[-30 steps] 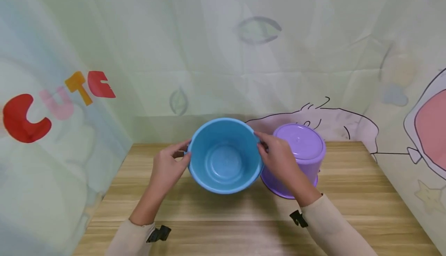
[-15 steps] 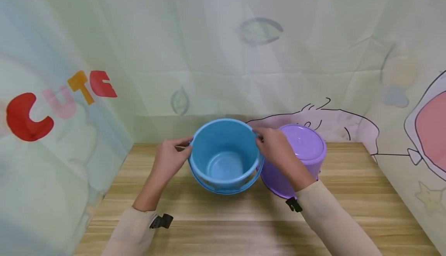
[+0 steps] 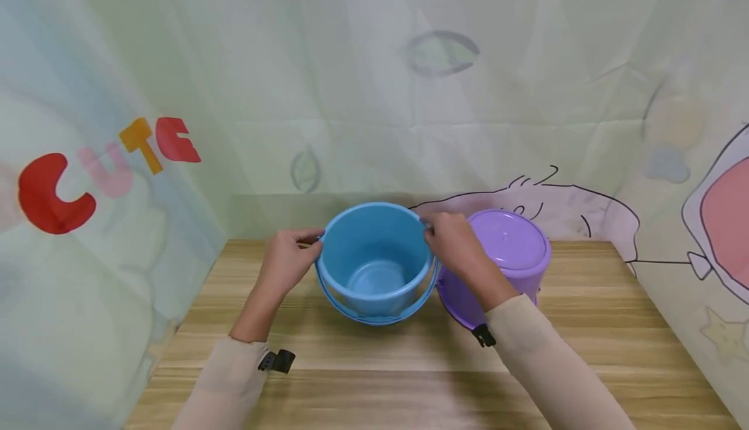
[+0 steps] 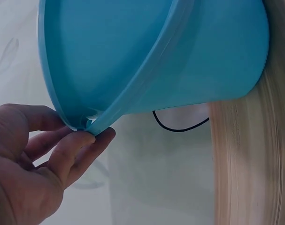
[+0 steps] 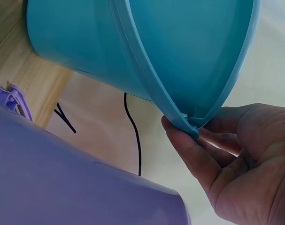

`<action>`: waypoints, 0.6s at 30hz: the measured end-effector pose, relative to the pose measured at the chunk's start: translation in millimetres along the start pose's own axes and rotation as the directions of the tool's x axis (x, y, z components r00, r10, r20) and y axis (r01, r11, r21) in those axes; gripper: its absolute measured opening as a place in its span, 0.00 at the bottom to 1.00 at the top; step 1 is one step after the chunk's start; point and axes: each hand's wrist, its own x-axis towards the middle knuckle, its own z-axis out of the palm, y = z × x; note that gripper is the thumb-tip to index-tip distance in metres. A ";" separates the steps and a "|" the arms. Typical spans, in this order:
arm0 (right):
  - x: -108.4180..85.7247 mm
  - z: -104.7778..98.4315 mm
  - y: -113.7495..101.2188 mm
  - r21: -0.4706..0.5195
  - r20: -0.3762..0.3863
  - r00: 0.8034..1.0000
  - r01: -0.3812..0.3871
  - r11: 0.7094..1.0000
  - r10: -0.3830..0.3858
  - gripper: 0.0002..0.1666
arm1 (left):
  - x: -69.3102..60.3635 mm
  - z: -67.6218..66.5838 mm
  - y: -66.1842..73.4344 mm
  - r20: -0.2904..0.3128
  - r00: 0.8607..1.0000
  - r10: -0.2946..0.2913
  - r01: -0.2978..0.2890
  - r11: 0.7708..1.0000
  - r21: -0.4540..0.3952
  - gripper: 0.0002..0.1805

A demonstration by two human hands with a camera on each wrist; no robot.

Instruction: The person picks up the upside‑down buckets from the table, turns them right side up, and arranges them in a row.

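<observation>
A blue plastic bucket (image 3: 371, 241) stands mouth up and tipped slightly toward me in the head view. Its handle (image 3: 377, 320) hangs down along the front, below the rim. My left hand (image 3: 284, 261) pinches the left side of the bucket where the handle joins the rim, thumb and fingers meeting there in the left wrist view. On the opposite side, my right hand (image 3: 459, 244) pinches the other handle joint (image 5: 191, 127). Inside the bucket only its bare bottom shows. Whether its base rests fully on the table I cannot tell.
Upside down just right of the blue bucket is a purple bucket (image 3: 509, 241), partly behind my right forearm. Both stand at the far part of the wooden table (image 3: 374, 391). A printed curtain (image 3: 351, 92) borders the table at the back and sides.
The blue bucket has tilted back toward upright and sits lower. Its handle has dropped away from the rim to hang in front. Both hands keep their grip at the sides.
</observation>
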 end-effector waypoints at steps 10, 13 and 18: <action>3.4 5.5 2.5 -0.014 0.026 0.999 -0.033 0.999 0.034 0.20 | 7.0 4.2 -5.4 -0.004 1.000 0.004 -0.004 1.000 -0.002 0.17; 1.8 6.4 3.0 -0.024 0.041 0.998 -0.046 0.999 0.047 0.20 | 7.4 6.1 -5.8 -0.012 1.000 0.021 -0.021 1.000 0.004 0.17; -8.7 8.3 -2.7 0.014 0.119 0.991 -0.069 0.998 0.067 0.29 | 5.2 7.4 -4.6 -0.032 0.999 0.045 -0.044 0.999 0.015 0.16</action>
